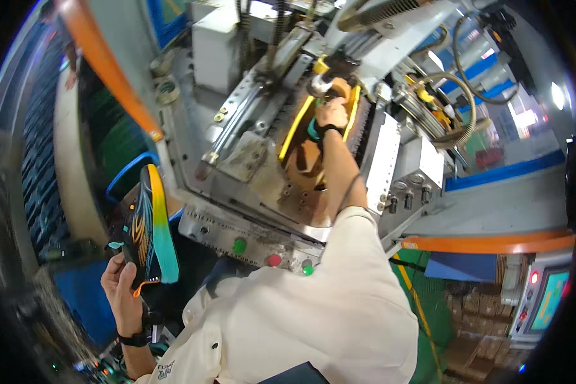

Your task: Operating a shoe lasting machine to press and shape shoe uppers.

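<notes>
My left hand [123, 291] is closed on the heel end of a shoe [148, 224], held upright off the machine's left front. The shoe has a dark upper with orange and teal lines and a sole fading from yellow to teal. My right arm stretches into the machine [262, 173], where my right hand [333, 114] is closed between two yellow-edged side pads [296, 131]. Something dark and teal shows beside its wrist, and a shiny rounded metal part [320, 84] sits just beyond the fingers. What the fingers grip is hidden.
Green and red push buttons [239, 245] line the machine's front panel. Orange padded guards [493, 244] flank both sides. A control screen [549, 301] stands at the lower right, near stacked brown boxes [480, 320]. A pale conveyor edge [77, 153] runs along the far left.
</notes>
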A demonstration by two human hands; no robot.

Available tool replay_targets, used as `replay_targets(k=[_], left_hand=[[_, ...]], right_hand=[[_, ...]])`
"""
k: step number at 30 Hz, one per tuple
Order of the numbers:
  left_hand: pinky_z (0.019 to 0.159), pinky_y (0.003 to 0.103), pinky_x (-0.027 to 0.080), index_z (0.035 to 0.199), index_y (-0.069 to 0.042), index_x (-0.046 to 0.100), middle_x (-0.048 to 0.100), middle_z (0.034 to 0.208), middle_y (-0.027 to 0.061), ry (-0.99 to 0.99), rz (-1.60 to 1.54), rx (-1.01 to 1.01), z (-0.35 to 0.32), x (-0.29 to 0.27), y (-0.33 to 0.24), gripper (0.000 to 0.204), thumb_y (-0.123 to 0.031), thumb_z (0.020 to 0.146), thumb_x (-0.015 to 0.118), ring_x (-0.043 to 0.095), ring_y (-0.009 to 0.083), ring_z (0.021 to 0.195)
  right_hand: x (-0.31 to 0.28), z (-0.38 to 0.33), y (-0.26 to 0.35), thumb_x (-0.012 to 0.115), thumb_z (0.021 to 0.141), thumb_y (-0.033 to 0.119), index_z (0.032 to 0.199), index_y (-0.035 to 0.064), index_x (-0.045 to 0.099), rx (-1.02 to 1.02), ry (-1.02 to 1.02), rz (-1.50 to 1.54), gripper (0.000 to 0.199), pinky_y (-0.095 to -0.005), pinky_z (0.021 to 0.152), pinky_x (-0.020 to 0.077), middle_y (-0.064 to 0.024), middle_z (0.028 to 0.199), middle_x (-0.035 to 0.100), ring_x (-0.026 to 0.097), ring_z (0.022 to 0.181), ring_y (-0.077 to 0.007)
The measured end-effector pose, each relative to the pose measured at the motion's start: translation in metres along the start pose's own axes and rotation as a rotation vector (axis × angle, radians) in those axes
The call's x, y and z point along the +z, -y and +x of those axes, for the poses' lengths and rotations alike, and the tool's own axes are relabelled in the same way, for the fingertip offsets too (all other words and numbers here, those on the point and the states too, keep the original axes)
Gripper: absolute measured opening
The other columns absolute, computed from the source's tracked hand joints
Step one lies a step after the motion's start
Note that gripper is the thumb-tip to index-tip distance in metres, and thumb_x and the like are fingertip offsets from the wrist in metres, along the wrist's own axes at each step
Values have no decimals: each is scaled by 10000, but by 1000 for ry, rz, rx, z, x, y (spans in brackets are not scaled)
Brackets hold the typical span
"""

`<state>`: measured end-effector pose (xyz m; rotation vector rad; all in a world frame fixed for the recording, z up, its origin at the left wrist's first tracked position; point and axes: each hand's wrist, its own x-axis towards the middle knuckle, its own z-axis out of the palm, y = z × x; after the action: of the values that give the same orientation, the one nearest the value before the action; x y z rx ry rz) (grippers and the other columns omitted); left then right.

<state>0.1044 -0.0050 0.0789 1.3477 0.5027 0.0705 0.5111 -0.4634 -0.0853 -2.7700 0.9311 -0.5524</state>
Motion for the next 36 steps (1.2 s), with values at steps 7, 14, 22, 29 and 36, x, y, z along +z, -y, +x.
replay_targets(k=[7, 14, 22, 29, 36], left_hand=[[862, 275, 484, 1120, 104, 658, 682, 1014, 89, -474, -56, -53, -81, -43, 68, 318, -105, 880, 678, 622, 150, 929], [709, 257, 507, 1062, 106, 674, 681, 903, 65, -662, -141, -175, -160, -58, 100, 286, -115, 884, 708, 620, 121, 790], [691, 273, 526, 1055, 128, 673, 683, 920, 98, -1006, -436, -155, -267, -119, 136, 297, -98, 866, 711, 646, 155, 779], [736, 323, 586, 1024, 95, 679, 667, 980, 141, -1287, -424, 59, -368, -227, 180, 295, -172, 899, 669, 671, 226, 862], [821, 351, 569, 1270, -9, 610, 711, 1039, 166, -1260, 1098, -43, -421, -360, 247, 445, -167, 876, 744, 701, 298, 941]], right_hand=[[-127, -207, -16, 618, 876, 67, 972, 20, 629, -851, 190, 563, 108, -460, 728, 493, -153, 836, 632, 605, 789, -399], [-46, -409, -12, 603, 873, 96, 956, 49, 671, -998, 594, 418, 117, -444, 835, 493, -156, 973, 659, 608, 947, -354], [-13, -422, -19, 639, 834, 81, 995, 44, 641, -1056, 580, 454, 164, -471, 886, 454, -187, 988, 623, 563, 1011, -385], [-101, -457, 133, 610, 843, 8, 1063, -12, 627, -1269, 401, 850, 221, -431, 794, 474, -176, 939, 604, 579, 878, -323], [-86, -525, 130, 652, 866, 183, 965, 43, 722, -1207, 411, 683, 186, -398, 828, 529, -156, 941, 710, 676, 900, -328]])
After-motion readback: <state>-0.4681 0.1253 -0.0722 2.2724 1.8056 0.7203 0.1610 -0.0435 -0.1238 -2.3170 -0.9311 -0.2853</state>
